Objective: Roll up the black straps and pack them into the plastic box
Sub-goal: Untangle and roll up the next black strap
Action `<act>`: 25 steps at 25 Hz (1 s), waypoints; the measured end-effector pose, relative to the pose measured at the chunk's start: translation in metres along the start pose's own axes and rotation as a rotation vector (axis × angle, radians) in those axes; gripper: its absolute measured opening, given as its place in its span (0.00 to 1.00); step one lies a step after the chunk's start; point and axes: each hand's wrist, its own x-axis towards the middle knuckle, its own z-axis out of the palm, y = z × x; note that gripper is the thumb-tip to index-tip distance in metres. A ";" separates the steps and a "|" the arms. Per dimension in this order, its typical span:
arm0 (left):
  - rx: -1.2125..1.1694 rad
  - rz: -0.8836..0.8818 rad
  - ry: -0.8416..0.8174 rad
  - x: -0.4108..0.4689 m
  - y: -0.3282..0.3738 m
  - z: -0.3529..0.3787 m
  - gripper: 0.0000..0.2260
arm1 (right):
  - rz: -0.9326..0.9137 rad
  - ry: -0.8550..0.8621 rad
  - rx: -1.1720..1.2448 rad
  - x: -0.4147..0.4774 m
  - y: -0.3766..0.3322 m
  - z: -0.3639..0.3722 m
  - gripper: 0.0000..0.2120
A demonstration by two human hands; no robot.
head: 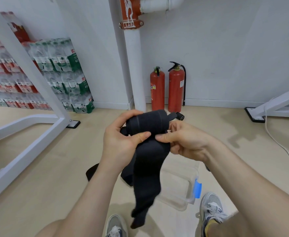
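I hold a wide black strap in mid-air at chest height, its upper part wound into a thick roll. My left hand grips the roll's left end, thumb pressed on the front. My right hand pinches the strap just below the roll on the right. The loose tail hangs down past my knees. Under it on the floor stands the clear plastic box with a blue latch. Another rolled black strap lies on the floor beyond my hands. A flat black piece lies left of the box.
Two red fire extinguishers stand against the back wall beside a white pipe. Stacked packs of bottled water fill the left corner behind a white metal frame. Another white frame foot and a cable are at the right. My shoes flank the box.
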 end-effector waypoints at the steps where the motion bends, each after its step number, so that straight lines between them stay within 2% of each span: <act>1: 0.016 0.023 0.006 0.000 -0.001 0.001 0.24 | -0.004 -0.013 0.030 0.000 0.000 0.000 0.06; 2: 0.033 0.049 0.009 0.001 -0.003 0.001 0.25 | -0.007 -0.020 0.062 -0.001 -0.001 0.002 0.02; 6: 0.136 0.125 -0.034 0.002 -0.014 0.000 0.28 | -0.007 0.110 0.102 0.003 0.001 0.007 0.18; 8: 0.084 0.002 -0.114 0.002 -0.014 -0.003 0.27 | -0.046 0.125 0.033 0.003 0.001 0.006 0.18; 11: -0.150 -0.283 -0.242 0.001 -0.007 -0.007 0.23 | -0.098 0.085 -0.051 -0.001 -0.005 0.001 0.10; 14: -0.116 -0.417 -0.236 0.004 0.003 -0.011 0.22 | -0.072 0.031 -0.100 -0.006 -0.008 0.002 0.13; 16: -0.063 -0.399 -0.227 0.004 0.005 -0.013 0.22 | -0.039 -0.002 -0.120 -0.007 -0.008 0.004 0.15; 18: -0.005 -0.357 -0.230 0.003 0.004 -0.014 0.24 | -0.002 -0.014 -0.151 -0.006 -0.009 0.001 0.20; 21: 0.119 -0.223 -0.264 -0.002 -0.004 -0.010 0.23 | 0.018 0.005 -0.277 -0.006 -0.012 -0.005 0.26; 23: 0.137 -0.165 -0.254 -0.003 -0.006 -0.007 0.22 | -0.043 0.000 -0.307 -0.008 -0.014 -0.007 0.19; 25: 0.049 -0.205 -0.246 -0.003 -0.006 -0.007 0.22 | -0.125 0.017 -0.260 -0.009 -0.015 -0.007 0.15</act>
